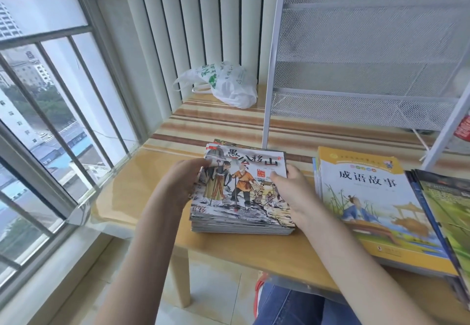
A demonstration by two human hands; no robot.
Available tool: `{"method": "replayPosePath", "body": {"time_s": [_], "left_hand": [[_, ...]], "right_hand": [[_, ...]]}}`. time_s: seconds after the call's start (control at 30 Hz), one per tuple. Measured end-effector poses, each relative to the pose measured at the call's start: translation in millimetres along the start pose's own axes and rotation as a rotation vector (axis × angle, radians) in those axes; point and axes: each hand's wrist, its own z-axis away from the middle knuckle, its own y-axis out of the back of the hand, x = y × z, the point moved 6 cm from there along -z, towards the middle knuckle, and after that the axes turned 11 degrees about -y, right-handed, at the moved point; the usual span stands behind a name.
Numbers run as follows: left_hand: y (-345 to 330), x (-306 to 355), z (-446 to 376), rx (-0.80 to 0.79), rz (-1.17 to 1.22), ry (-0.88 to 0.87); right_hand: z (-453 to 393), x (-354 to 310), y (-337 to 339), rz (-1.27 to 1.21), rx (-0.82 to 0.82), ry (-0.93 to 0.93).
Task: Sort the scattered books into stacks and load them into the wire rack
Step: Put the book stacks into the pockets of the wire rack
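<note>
A stack of thin picture books (236,205) lies on the wooden table (142,197), its top cover showing painted figures in robes. My left hand (183,182) grips the stack's left edge with fingers curled over the top. My right hand (292,190) holds the right edge, thumb on the cover. To the right sits a second stack topped by a yellow book (376,207). A third stack with a green cover (447,212) lies at the far right. The white wire mesh rack (366,75) stands at the back right, its visible shelves bare.
A white plastic bag (226,85) lies at the table's back by the slatted wall. A barred window (50,111) runs along the left. A red item (464,127) shows at the right edge. My jeans-clad knee (287,304) is under the table's front edge.
</note>
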Motion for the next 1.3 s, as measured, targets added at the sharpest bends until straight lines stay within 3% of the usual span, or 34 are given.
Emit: {"method": "replayPosePath", "body": {"time_s": [0.13,0.27,0.37,0.57,0.73,0.9,1.3], "left_hand": [[3.7,8.5,-6.8,0.044,0.193,0.017],[-9.3,18.5,-13.5,-0.095,-0.119,-0.077],[-13.7,14.5,-16.9,-0.066,-0.335,-0.040],[-11.4,8.4,-22.7,-0.027,-0.383,-0.092],[-10.1,11.2,-10.6,-0.005,-0.293,-0.246],[12.7,12.5,7.8,0.174,-0.318,-0.377],[11.8,-0.4,16.2,0.094,0.017,-0.229]], "right_hand": [[0.9,1.0,0.0,-0.025,0.020,0.010],[3.6,0.1,-0.5,-0.049,0.013,0.018],[6.3,0.0,0.0,-0.050,0.021,0.017],[11.3,0.5,1.6,-0.062,0.047,0.023],[9.4,-1.5,2.1,-0.087,0.042,0.032],[7.0,-0.7,7.0,-0.076,0.100,0.025],[14.3,-1.8,11.7,-0.100,0.114,-0.037]]}}
